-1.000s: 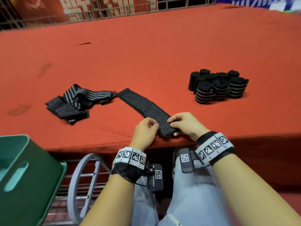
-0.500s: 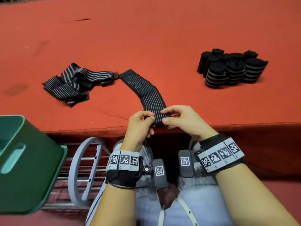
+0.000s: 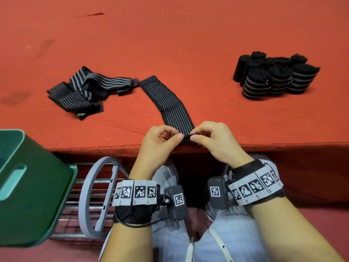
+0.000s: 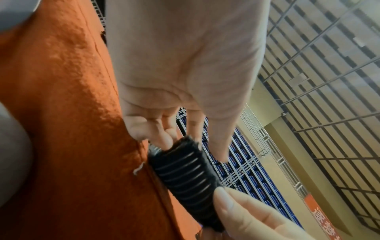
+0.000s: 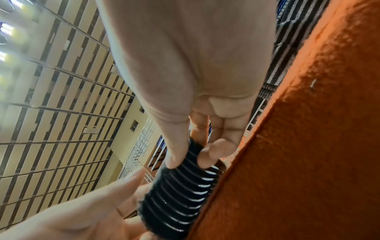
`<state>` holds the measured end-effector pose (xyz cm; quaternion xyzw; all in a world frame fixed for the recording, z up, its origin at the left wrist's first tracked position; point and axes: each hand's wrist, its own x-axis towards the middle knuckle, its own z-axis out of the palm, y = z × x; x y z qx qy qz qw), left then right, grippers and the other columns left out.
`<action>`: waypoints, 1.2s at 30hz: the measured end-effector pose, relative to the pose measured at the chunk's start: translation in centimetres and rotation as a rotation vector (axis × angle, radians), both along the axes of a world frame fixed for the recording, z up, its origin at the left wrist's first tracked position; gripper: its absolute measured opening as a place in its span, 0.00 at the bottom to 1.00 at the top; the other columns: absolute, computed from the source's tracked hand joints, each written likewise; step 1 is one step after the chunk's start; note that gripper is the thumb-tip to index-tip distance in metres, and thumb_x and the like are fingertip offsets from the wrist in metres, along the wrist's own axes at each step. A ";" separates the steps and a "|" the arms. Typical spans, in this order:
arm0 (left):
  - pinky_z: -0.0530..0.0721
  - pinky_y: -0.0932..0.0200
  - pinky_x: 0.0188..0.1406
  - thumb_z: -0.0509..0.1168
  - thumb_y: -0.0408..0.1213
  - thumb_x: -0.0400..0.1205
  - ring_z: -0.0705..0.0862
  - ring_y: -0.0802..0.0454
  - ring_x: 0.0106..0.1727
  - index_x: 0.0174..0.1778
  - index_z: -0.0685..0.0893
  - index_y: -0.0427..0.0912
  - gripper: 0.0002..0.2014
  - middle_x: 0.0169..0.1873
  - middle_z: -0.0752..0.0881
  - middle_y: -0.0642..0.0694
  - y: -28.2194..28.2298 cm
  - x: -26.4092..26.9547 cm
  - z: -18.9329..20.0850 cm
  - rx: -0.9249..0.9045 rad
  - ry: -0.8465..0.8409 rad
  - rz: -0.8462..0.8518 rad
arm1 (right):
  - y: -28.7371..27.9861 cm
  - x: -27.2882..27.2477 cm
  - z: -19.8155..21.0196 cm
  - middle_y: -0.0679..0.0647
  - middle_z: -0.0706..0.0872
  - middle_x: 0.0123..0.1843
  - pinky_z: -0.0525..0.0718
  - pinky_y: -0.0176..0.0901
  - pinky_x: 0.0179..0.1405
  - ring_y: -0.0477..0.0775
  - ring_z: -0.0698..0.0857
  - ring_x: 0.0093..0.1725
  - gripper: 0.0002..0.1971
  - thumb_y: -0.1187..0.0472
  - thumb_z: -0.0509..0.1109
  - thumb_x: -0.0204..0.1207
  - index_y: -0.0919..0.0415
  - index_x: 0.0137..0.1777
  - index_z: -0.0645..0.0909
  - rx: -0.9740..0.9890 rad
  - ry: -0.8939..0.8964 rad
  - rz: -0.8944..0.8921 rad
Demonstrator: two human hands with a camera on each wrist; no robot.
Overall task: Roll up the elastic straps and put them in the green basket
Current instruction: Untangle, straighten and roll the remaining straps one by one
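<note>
The large table (image 3: 188, 35) with the orange-red felt cover carries everything, and its front edge lies just under the grip. Far to the left of the grip and lower than the table top stands the dark green plastic basket (image 3: 34, 186) with a cut-out handle in its wall; what is inside it I cannot see. Beside the basket, under the table edge, there is a grey metal ring on a wire rack (image 3: 98, 195). Away from the grip to the far right, a group of rolled black elastic straps with grey stripes (image 3: 273, 78) stands close together on the table. To the far left of the grip lies a loose heap of unrolled black striped straps (image 3: 85, 89). One long flat black elastic strap with thin grey lines (image 3: 170, 103) runs from near this heap down to the grip, and its near end hangs a little over the table edge. The left hand (image 3: 158, 146) pinches the left corner of this end between thumb and forefinger, and the right hand (image 3: 217, 140) pinches the right corner in the same way, so both grips are clamped on the strap end. In the wrist views the strap end (image 4: 185, 175) is curved between the two thumbs, just beside the felt edge.
</note>
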<state>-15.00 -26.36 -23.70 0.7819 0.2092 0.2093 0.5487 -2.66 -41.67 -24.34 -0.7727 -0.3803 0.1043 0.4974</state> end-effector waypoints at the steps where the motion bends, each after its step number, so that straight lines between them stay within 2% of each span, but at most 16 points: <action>1: 0.77 0.60 0.36 0.77 0.43 0.76 0.77 0.57 0.34 0.42 0.90 0.52 0.03 0.37 0.82 0.56 0.0 -0.1 0.0 0.025 0.006 -0.032 | 0.0 0.1 0.0 0.42 0.86 0.33 0.79 0.32 0.39 0.39 0.84 0.34 0.05 0.65 0.78 0.74 0.53 0.43 0.89 -0.004 0.021 -0.003; 3: 0.76 0.61 0.35 0.76 0.38 0.77 0.75 0.59 0.31 0.42 0.90 0.50 0.02 0.31 0.83 0.58 -0.1 0.0 0.0 0.049 0.017 -0.062 | 0.1 0.1 0.0 0.42 0.87 0.30 0.79 0.32 0.34 0.40 0.84 0.30 0.05 0.65 0.77 0.75 0.53 0.44 0.89 -0.007 0.060 -0.009; 5: 0.76 0.59 0.36 0.75 0.35 0.78 0.77 0.60 0.31 0.41 0.90 0.50 0.04 0.30 0.84 0.57 -0.1 0.1 -0.2 0.084 0.027 -0.047 | 0.1 0.1 -0.1 0.48 0.88 0.32 0.81 0.34 0.32 0.45 0.87 0.30 0.05 0.66 0.75 0.77 0.54 0.46 0.89 -0.006 0.082 -0.013; 7: 0.80 0.56 0.38 0.74 0.35 0.78 0.81 0.60 0.34 0.43 0.89 0.52 0.05 0.32 0.87 0.57 -0.1 0.2 -0.6 0.108 0.044 -0.035 | 0.2 0.1 -0.2 0.52 0.89 0.35 0.81 0.35 0.31 0.51 0.88 0.31 0.06 0.66 0.74 0.77 0.53 0.47 0.88 -0.009 0.082 -0.014; 9: 0.84 0.54 0.44 0.74 0.35 0.78 0.83 0.60 0.38 0.46 0.88 0.51 0.06 0.37 0.88 0.55 -0.2 0.3 -0.7 0.130 0.066 -0.022 | 0.1 0.2 -0.3 0.52 0.88 0.36 0.81 0.35 0.33 0.51 0.88 0.30 0.06 0.66 0.74 0.77 0.52 0.47 0.87 -0.021 0.069 -0.014; 14: 0.79 0.64 0.42 0.73 0.34 0.80 0.81 0.62 0.36 0.45 0.86 0.48 0.04 0.37 0.87 0.52 -0.5 0.4 -0.7 0.200 0.099 -0.035 | 0.2 0.4 -0.4 0.49 0.87 0.31 0.85 0.45 0.40 0.46 0.86 0.30 0.05 0.62 0.75 0.77 0.49 0.44 0.86 -0.103 -0.021 -0.021; 19: 0.75 0.74 0.40 0.73 0.34 0.80 0.82 0.69 0.38 0.46 0.88 0.48 0.04 0.37 0.86 0.58 -0.6 0.6 -0.7 0.250 0.118 -0.015 | 0.4 0.6 -0.6 0.49 0.87 0.29 0.85 0.46 0.41 0.46 0.85 0.29 0.05 0.60 0.75 0.76 0.48 0.42 0.87 -0.122 -0.020 -0.049; 22: 0.74 0.69 0.40 0.74 0.33 0.78 0.79 0.69 0.36 0.46 0.88 0.48 0.05 0.38 0.84 0.58 -0.5 0.7 -0.8 0.284 0.113 -0.010 | 0.5 0.6 -0.5 0.50 0.87 0.29 0.86 0.45 0.38 0.46 0.85 0.28 0.05 0.60 0.76 0.76 0.49 0.41 0.87 -0.119 -0.004 -0.066; 25: 0.75 0.65 0.43 0.76 0.35 0.76 0.78 0.67 0.37 0.46 0.89 0.49 0.06 0.41 0.84 0.55 -0.5 0.7 -0.7 0.347 0.123 -0.004 | 0.8 0.7 -0.7 0.46 0.86 0.28 0.83 0.41 0.37 0.42 0.83 0.28 0.04 0.59 0.76 0.76 0.49 0.41 0.88 -0.139 -0.014 -0.080; 28: 0.75 0.66 0.45 0.80 0.38 0.72 0.78 0.64 0.41 0.49 0.90 0.50 0.11 0.45 0.83 0.56 -0.4 0.6 -0.6 0.402 0.165 -0.019 | 1.1 0.8 -0.9 0.41 0.84 0.28 0.80 0.40 0.39 0.40 0.82 0.31 0.03 0.58 0.76 0.76 0.49 0.41 0.89 -0.148 -0.010 -0.110; 31: 0.77 0.64 0.48 0.82 0.38 0.70 0.77 0.63 0.42 0.52 0.91 0.51 0.15 0.46 0.81 0.57 -0.4 0.6 -0.5 0.449 0.216 -0.031 | 1.2 0.9 -1.0 0.40 0.85 0.29 0.82 0.41 0.41 0.39 0.83 0.33 0.04 0.57 0.76 0.76 0.50 0.40 0.90 -0.171 -0.005 -0.129; 34: 0.78 0.60 0.50 0.81 0.38 0.71 0.77 0.61 0.43 0.53 0.91 0.51 0.15 0.45 0.80 0.58 -0.4 0.6 -0.5 0.499 0.232 -0.045 | 1.4 1.0 -0.9 0.41 0.85 0.30 0.79 0.40 0.41 0.38 0.83 0.33 0.05 0.56 0.76 0.76 0.49 0.39 0.89 -0.195 -0.034 -0.136; 36: 0.79 0.59 0.50 0.80 0.38 0.73 0.78 0.60 0.44 0.54 0.91 0.50 0.14 0.45 0.80 0.58 -0.4 0.5 -0.4 0.517 0.232 -0.052 | 1.4 0.9 -0.9 0.40 0.84 0.34 0.77 0.40 0.43 0.39 0.82 0.38 0.05 0.56 0.76 0.76 0.49 0.39 0.89 -0.202 -0.056 -0.139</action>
